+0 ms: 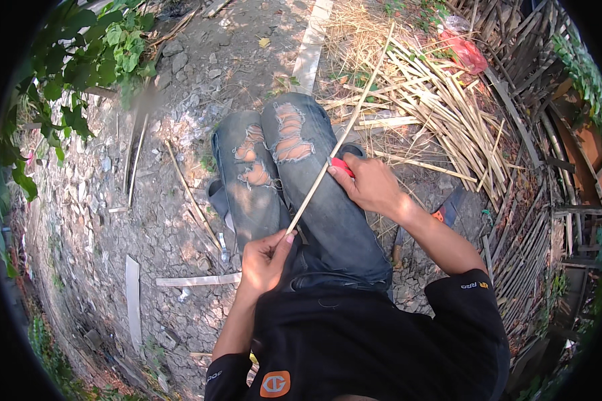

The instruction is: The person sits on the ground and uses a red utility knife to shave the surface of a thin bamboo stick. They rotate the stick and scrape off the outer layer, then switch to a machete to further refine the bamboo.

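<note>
A long thin bamboo stick (356, 110) slants across my jeans-clad legs, from my lap up to the far right. My left hand (262, 262) pinches its near end between thumb and fingers, just above my lap. Further up the stick, over my right thigh, my right hand (373, 185) is closed round a red-handled tool (342, 165). That tool lies against the stick with my thumb beside it. Its working edge is hidden, so I cannot tell its exact kind.
A heap of split bamboo strips (441, 110) lies at the far right, near a red plastic bag (468, 52). Right of my leg rests a dark flat blade (452, 206). A flat pale strip (133, 301) lies on the stony ground to the left; leafy branches (117, 40) hang far left.
</note>
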The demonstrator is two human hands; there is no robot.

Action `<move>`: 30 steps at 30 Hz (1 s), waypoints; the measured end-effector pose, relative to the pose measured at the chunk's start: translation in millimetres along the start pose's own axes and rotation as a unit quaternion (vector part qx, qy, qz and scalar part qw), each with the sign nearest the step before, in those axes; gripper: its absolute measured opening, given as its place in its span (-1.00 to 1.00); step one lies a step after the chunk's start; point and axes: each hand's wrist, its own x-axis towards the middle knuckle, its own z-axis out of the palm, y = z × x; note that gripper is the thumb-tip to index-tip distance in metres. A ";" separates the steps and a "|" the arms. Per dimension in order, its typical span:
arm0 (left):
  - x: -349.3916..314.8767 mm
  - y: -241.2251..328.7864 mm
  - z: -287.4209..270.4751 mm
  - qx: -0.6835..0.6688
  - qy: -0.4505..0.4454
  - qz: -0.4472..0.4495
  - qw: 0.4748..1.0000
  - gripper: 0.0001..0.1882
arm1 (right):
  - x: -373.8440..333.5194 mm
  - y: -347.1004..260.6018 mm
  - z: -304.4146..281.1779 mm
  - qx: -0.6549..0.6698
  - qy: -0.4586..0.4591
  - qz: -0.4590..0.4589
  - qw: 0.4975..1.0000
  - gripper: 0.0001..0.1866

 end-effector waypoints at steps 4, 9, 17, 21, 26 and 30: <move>-2.2 -6.8 -0.5 -0.017 0.004 -0.016 1.000 -0.73 | 25.9 20.9 -16.8 0.082 -0.023 0.147 0.985 -0.44; -3.6 -13.3 5.1 0.071 0.067 0.083 0.992 -0.76 | 9.7 10.9 -2.7 0.002 -0.038 0.051 0.998 -0.42; -3.6 -7.0 1.0 0.128 0.050 0.052 0.989 -0.72 | 18.1 30.2 0.8 -0.002 0.003 0.052 0.999 -0.46; -7.0 -3.6 0.3 0.127 0.073 0.079 0.986 -0.73 | 48.4 62.2 -22.7 -0.028 0.052 0.118 0.991 -0.46; -7.8 -16.7 -19.6 0.042 0.059 0.077 0.994 -0.75 | 25.8 66.9 -6.1 0.033 0.093 0.091 0.991 -0.48; -18.2 -19.5 -29.9 0.002 0.046 0.036 0.998 -0.75 | 12.7 89.5 -13.3 0.109 0.054 -0.005 0.993 -0.48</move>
